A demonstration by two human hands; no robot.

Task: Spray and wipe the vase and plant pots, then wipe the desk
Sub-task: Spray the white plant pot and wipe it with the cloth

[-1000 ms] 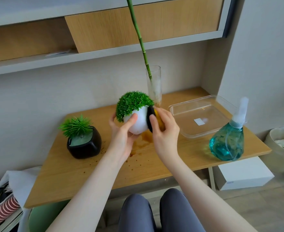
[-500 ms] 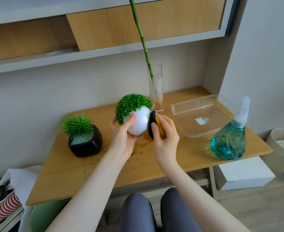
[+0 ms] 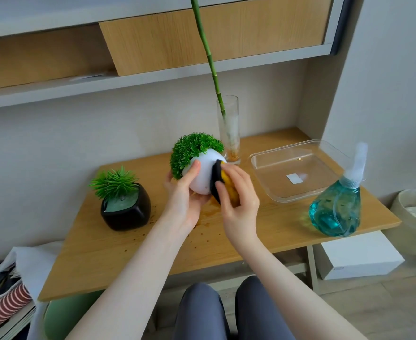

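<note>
So the left hand (image 3: 185,204) cups the round white ceramic pot (image 3: 203,176) with bushy green fake plant, tilted, up off the wooden desk (image 3: 270,224). The right hand (image 3: 239,204) pinches a yellow-and-black sponge (image 3: 220,184), pressed against the pot's side.

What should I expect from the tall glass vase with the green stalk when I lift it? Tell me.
The tall, narrow clear glass vase probably tips easily: its base looks small and the long green stalk leans far above it. The glass is likely fragile, and perhaps slippery where it looks filmed white.
</note>
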